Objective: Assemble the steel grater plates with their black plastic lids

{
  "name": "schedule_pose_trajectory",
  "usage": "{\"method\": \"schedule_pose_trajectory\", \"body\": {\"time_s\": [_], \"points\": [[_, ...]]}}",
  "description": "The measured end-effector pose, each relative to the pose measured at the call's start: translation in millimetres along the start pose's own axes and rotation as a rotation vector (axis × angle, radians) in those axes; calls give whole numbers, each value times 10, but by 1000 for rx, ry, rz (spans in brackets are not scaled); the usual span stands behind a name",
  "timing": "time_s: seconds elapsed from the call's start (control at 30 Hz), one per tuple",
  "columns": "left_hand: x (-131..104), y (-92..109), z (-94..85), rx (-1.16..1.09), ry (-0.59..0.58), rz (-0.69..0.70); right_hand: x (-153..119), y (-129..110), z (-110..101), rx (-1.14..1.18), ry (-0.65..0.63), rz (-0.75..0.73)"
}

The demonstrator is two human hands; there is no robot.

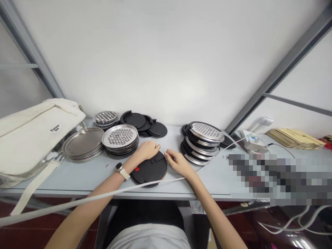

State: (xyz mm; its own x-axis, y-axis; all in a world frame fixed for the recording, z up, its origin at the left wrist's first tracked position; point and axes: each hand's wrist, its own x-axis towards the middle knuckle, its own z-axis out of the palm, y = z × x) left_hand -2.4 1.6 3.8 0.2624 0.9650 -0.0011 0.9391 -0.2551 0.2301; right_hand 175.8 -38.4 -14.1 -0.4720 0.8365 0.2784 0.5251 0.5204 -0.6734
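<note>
A round black disc [149,171] with a red dot lies on the table in front of me, near its front edge. My left hand [149,150] rests over the disc's upper left rim, its fingers curled and partly hidden. At the disc's right rim is my right hand [177,162], thumb and fingers pinched together; what they hold is too small to make out. To the left stands a stack of perforated metal discs [120,136]. On the right, metal grater plates in black rims [206,131] are piled unevenly.
Plain metal plates [84,142] and a cream bag [33,135] are at the left. Black discs [133,120] lie behind. A white cable [103,197] crosses in front of my arms. Yellow cardboard pieces [295,138] and a white device [252,141] are at the right.
</note>
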Motion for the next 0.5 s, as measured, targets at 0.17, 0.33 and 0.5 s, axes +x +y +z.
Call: {"method": "schedule_pose_trajectory", "body": {"time_s": [0.17,0.33,0.5], "points": [[2,-8,12,2,19,9,21,-17,25,-43,85,12],[8,-14,30,1,30,8,19,7,74,-68,23,10],[-1,-2,34,-4,34,0,12,46,93,-75,-17,28]]}}
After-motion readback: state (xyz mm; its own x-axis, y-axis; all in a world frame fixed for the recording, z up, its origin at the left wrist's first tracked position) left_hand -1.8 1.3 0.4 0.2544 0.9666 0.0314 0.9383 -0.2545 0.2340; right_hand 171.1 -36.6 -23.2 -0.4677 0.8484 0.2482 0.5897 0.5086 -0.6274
